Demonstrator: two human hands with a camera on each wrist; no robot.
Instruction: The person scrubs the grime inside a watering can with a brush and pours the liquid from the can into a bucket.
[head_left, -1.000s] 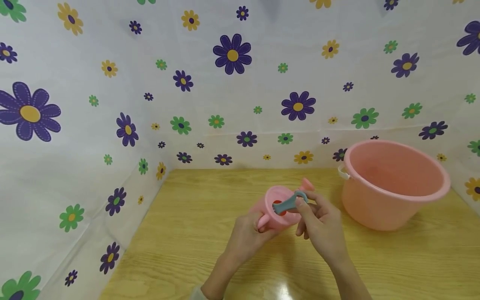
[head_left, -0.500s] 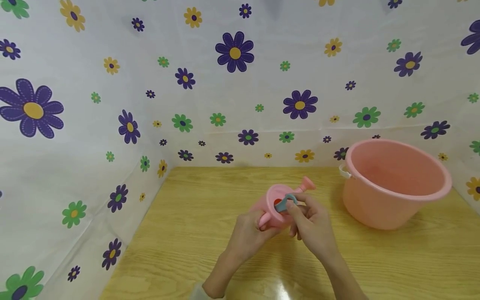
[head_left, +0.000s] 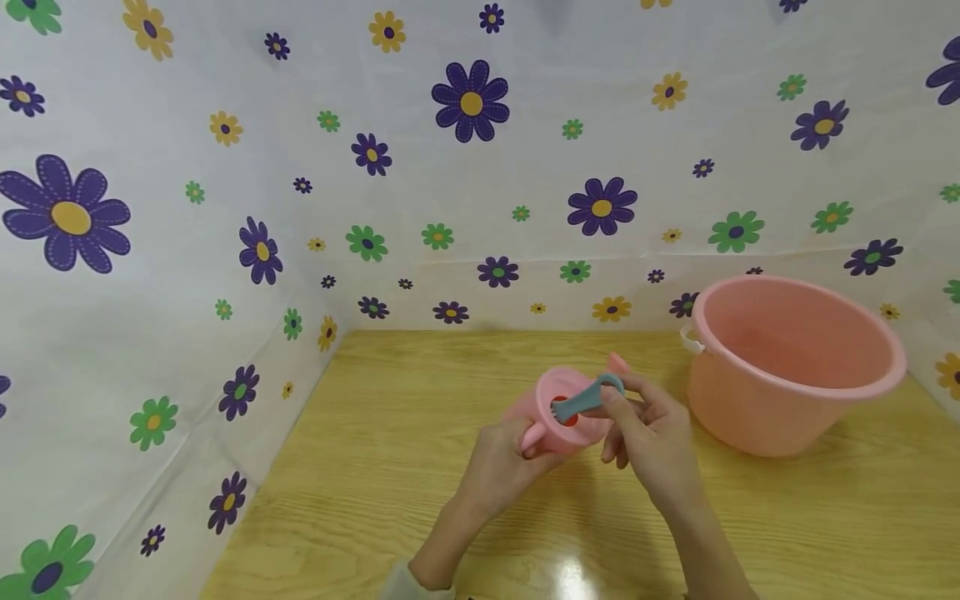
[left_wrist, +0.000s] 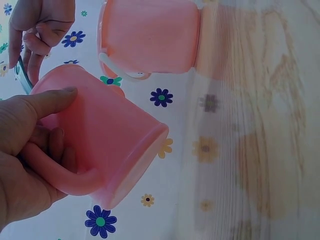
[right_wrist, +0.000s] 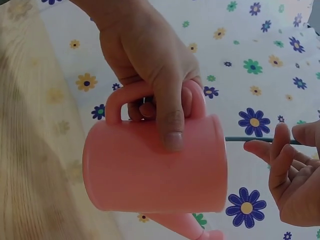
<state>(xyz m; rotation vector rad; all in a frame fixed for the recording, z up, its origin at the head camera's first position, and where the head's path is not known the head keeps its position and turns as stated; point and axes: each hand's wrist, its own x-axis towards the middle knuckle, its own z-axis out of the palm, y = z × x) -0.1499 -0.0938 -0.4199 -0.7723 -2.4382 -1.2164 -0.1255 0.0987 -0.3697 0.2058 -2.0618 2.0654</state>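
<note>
My left hand (head_left: 498, 462) grips the handle of a pink toy watering can (head_left: 522, 408), its thumb lying along the can's side in the left wrist view. The can is tilted, its opening towards the head camera. My right hand (head_left: 660, 442) pinches the ring end of a blue-grey toy rake (head_left: 588, 398). The rake's toothed end is at the can's opening, in front of a red thing (head_left: 568, 417) inside. What the red thing is cannot be made out. In the right wrist view the rake (right_wrist: 235, 139) runs edge-on from the can's rim to the right fingers.
A large pink bucket (head_left: 795, 417) with a white handle mount stands on the wooden table (head_left: 360, 467) to the right of the hands. A white flower-print sheet (head_left: 420, 192) covers the back and the sides.
The rake went deeper into the watering can half a second ago, and my right hand has since drawn it back up and right. My left hand still holds the can in nearly the same place.
</note>
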